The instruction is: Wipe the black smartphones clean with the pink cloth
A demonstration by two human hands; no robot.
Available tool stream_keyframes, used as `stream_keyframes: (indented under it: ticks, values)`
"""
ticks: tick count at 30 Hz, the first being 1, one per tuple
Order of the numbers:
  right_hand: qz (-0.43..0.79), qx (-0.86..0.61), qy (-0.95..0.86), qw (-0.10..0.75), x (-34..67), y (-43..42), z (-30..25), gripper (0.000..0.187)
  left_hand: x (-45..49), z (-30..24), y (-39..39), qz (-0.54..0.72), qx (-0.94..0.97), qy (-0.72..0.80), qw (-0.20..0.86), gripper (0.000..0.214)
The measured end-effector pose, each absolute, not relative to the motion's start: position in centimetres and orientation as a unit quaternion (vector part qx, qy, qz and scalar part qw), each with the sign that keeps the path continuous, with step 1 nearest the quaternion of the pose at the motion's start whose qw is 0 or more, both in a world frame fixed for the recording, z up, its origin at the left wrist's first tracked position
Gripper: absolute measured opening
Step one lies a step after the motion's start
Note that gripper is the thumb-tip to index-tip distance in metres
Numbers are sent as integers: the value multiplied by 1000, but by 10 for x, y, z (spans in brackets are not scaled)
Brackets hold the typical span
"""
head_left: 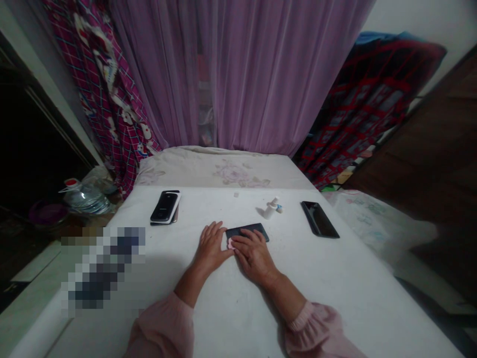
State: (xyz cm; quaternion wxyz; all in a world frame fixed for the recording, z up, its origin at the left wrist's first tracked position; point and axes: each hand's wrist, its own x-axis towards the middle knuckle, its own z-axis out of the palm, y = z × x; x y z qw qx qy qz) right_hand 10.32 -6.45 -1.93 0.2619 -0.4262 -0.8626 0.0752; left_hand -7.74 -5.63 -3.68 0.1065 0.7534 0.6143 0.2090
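A dark smartphone (261,230) lies flat on the white-covered table in front of me. My left hand (211,248) frames its left end, with thumb and forefinger at the two corners. On top of the phone, my right hand (257,256) presses a small pink pad (230,243) with a scalloped edge against the left part of the surface. The fingers cover most of the pad, so its kind is unclear. Just beyond the phone stands a small white spray bottle (271,208), a small blue-and-white item (279,209) beside it.
Several stacked phones (164,207) lie at the left. A black phone (319,219) lies at the right. A tiny pale square (236,195) sits farther back. Purple curtains (268,74) hang behind the table, and a large water bottle (86,199) stands beyond its left edge.
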Motion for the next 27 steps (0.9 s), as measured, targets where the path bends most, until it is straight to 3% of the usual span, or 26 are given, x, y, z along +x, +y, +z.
stream_keyframes:
  ticks: [8, 18, 27]
  values:
    - [33, -435, -854, 282, 126, -76, -30, 26, -79, -38, -56, 198, 761, 610, 99, 64]
    - [-86, -584, -761, 269, 175, -63, -44, 26, -80, -36, -55, 189, 763, 608, 111, 61]
    - [-88, -559, -784, 255, 161, -65, -42, 28, -82, -40, -55, 192, 767, 601, 115, 59]
